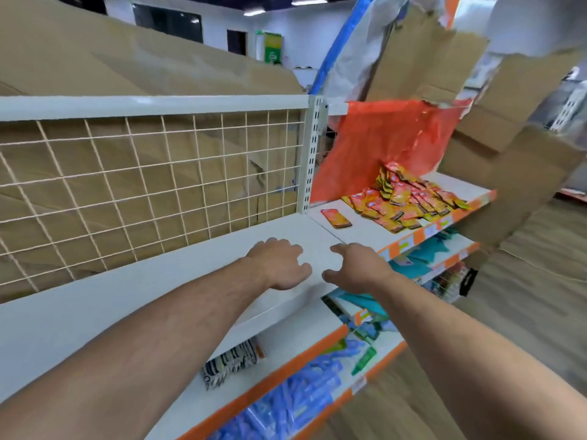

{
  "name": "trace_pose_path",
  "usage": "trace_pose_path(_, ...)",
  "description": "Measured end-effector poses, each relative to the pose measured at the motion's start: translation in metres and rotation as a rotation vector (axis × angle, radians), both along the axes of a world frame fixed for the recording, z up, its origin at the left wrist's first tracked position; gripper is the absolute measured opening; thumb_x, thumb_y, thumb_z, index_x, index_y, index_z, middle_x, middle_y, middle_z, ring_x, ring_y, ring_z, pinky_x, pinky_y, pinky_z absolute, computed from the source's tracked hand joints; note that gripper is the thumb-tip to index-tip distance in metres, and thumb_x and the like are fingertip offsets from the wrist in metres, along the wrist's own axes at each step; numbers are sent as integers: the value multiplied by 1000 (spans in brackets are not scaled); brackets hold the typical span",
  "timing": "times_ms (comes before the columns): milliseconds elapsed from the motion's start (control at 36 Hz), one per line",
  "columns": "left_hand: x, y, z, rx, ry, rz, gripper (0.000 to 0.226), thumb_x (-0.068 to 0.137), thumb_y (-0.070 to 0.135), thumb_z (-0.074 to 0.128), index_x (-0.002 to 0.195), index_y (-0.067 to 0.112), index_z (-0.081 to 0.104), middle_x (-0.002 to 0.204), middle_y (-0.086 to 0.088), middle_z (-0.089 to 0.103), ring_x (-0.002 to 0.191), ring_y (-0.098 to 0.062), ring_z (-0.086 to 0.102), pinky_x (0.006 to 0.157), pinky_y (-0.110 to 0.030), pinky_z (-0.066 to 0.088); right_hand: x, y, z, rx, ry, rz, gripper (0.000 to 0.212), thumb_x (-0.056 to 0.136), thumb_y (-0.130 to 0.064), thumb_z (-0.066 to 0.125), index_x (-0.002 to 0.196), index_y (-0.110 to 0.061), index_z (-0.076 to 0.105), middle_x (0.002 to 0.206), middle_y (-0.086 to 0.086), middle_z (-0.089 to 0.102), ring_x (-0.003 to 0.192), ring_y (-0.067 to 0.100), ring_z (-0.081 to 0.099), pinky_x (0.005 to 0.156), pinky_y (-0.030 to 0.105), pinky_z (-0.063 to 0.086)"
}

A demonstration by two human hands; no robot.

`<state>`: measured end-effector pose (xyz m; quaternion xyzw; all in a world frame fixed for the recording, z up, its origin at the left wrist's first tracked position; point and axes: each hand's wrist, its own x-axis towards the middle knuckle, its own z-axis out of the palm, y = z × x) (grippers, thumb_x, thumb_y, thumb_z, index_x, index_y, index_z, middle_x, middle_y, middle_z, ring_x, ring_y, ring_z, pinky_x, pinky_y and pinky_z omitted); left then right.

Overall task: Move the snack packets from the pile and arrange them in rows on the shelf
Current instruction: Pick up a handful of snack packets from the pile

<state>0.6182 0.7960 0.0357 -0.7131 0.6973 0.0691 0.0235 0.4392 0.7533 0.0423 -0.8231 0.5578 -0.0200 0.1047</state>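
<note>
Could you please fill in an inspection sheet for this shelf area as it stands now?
Surface: white top shelf, backed by a wire grid.
Job's things: pile of snack packets on the right section; single packet lies flat, apart, left of the pile; no rows yet.
Clutter: orange plastic sheet behind the pile; cardboard sheets behind the grid.
Grippers: left hand and right hand open, empty, over the shelf.
Cables: nothing seen.
Surroundings: lower shelves hold blue packets and other goods.
</note>
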Motion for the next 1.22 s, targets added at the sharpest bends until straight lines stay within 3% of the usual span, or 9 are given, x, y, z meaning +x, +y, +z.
trace_pose_path(278, -42, -139, -8, -40, 23, -116, 65, 89, 62, 31, 145, 30, 44, 149, -3, 47, 135, -29, 42, 108, -43, 39, -47, -107, -2, 13, 4, -121, 73, 87, -52, 63, 151, -24, 39, 152, 2, 44, 134, 26, 48, 105, 36, 44)
trace_pose_path(389, -63, -186, -8, -41, 19, -189, 65, 89, 62, 31, 145, 33, 44, 148, -3, 48, 134, -29, 44, 106, -42, 42, -67, -144, 4, 23, 21, -169, 73, 90, -50, 62, 153, -24, 36, 151, 3, 46, 127, 26, 54, 98, 36, 47)
trace_pose_path(528, -86, -235, -7, -63, 11, -226, 61, 90, 60, 32, 138, 26, 50, 138, -8, 54, 129, -28, 46, 100, -40, 45, -85, -186, 3, 11, 19, -194, 73, 90, -51, 62, 152, -22, 37, 152, 4, 45, 134, 25, 47, 101, 35, 44)
trace_pose_path(667, -109, -273, -14, -41, -11, -221, 63, 91, 61, 32, 144, 28, 45, 145, -6, 50, 133, -29, 44, 104, -42, 42, -104, -223, -6, 40, -19, -212, 73, 90, -49, 63, 152, -21, 38, 147, 5, 51, 126, 24, 55, 99, 36, 50)
trace_pose_path(806, -133, -307, -19, -43, -3, -195, 57, 94, 60, 35, 143, 32, 45, 141, -6, 52, 130, -30, 46, 94, -40, 43, -127, -271, -14, 52, -56, -200, 69, 89, -46, 64, 150, -20, 41, 131, 3, 64, 117, 21, 61, 95, 33, 50)
trace_pose_path(917, -149, -339, -29, -48, 14, -137, 54, 90, 62, 36, 133, 35, 54, 131, -5, 60, 121, -32, 53, 91, -37, 47, -144, -320, -26, 36, -85, -142, 71, 88, -50, 65, 148, -18, 44, 146, 3, 52, 131, 23, 51, 102, 34, 46)
trace_pose_path(1056, -171, -372, -38, -12, 32, 14, 52, 90, 65, 33, 116, 28, 60, 123, -7, 62, 115, -33, 55, 88, -39, 49, -164, -373, -37, 69, -68, -42, 64, 92, -45, 60, 147, -17, 45, 140, 6, 57, 128, 26, 53, 99, 35, 47)
trace_pose_path(1222, -202, -397, -37, 27, 24, 174, 51, 93, 59, 38, 121, 21, 58, 127, -9, 60, 119, -33, 54, 87, -38, 46, -184, -427, -40, 84, -74, 54, 56, 89, -42, 62, 139, -17, 54, 140, 6, 57, 126, 28, 54, 98, 34, 46)
